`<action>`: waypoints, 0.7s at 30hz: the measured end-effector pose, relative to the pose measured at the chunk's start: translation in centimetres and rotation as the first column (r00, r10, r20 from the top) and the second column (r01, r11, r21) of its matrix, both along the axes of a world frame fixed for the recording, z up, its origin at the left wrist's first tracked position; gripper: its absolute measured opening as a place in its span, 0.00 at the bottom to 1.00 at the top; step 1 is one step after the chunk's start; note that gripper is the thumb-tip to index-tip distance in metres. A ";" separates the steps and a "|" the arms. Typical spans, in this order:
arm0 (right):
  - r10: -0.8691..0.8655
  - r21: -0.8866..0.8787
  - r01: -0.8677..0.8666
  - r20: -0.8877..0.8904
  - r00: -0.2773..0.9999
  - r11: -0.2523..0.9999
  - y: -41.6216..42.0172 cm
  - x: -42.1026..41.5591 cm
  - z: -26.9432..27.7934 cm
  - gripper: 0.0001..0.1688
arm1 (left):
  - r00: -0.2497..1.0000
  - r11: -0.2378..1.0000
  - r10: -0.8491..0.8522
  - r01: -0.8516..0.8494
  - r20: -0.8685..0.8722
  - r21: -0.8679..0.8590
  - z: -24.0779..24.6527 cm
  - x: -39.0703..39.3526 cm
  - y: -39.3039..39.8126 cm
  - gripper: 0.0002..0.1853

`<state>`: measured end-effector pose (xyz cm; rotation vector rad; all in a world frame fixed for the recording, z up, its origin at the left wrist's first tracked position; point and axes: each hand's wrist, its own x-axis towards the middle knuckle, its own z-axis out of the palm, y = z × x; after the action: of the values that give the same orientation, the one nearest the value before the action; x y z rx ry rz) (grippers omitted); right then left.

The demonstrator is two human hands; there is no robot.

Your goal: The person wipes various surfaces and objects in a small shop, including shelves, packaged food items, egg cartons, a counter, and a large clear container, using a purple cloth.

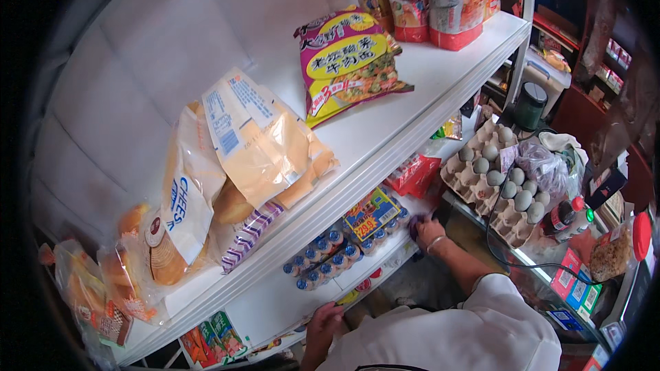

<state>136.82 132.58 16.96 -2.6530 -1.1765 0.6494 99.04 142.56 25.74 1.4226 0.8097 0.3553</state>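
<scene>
My right hand point(431, 233), with a bracelet at the wrist, grips a dark purple cloth point(414, 226) at the right end of the lower shelf. Close by are shrink-wrapped packs of small blue-capped bottles point(330, 257), one bearing a yellow and blue price card point(372, 214). A red plastic package point(414, 175) lies behind the cloth. Near the front edge of the lower shelf point(278, 301), my left hand point(325, 323) hangs with its fingers loosely bent and nothing visible in it.
The upper white shelf point(428, 82) holds bagged bread point(268, 144), an instant noodle bag point(350, 67) and wrapped noodle multipacks point(454, 5). To the right, a glass counter point(546, 270) carries an egg tray point(495, 175), drink bottles point(559, 216), a red-lidded jar point(619, 247) and a trailing black cable point(490, 247).
</scene>
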 end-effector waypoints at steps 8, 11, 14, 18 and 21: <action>0.587 0.807 0.026 -0.452 0.672 0.590 -6.5 0.3 20.4 0.27 | 0.869 0.492 -0.481 0.377 -0.116 0.785 18.9 8.7 0.1 0.17; 0.438 0.955 -0.101 -0.032 0.898 0.278 -10.2 0.6 30.1 0.26 | 0.802 0.069 -0.586 0.196 -0.119 0.978 22.7 12.4 -0.6 0.19; -0.064 0.868 -0.420 0.450 0.890 0.265 -10.6 1.8 36.7 0.26 | 0.855 -0.148 -0.510 0.016 -0.090 0.989 25.7 15.2 -2.1 0.24; -0.318 0.740 -0.520 0.661 0.680 0.427 -5.6 8.5 38.9 0.22 | 0.882 -0.082 -0.469 0.006 -0.043 0.997 28.6 21.6 -3.6 0.30; -0.151 0.689 -0.390 0.585 0.797 0.611 -3.0 11.6 38.2 0.21 | 0.946 -0.139 -0.320 -0.106 0.057 0.985 30.6 26.4 -3.9 0.31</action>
<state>148.37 129.56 55.19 -1.9763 -1.3559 -0.6803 125.43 138.70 56.36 2.8354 -0.1107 1.2539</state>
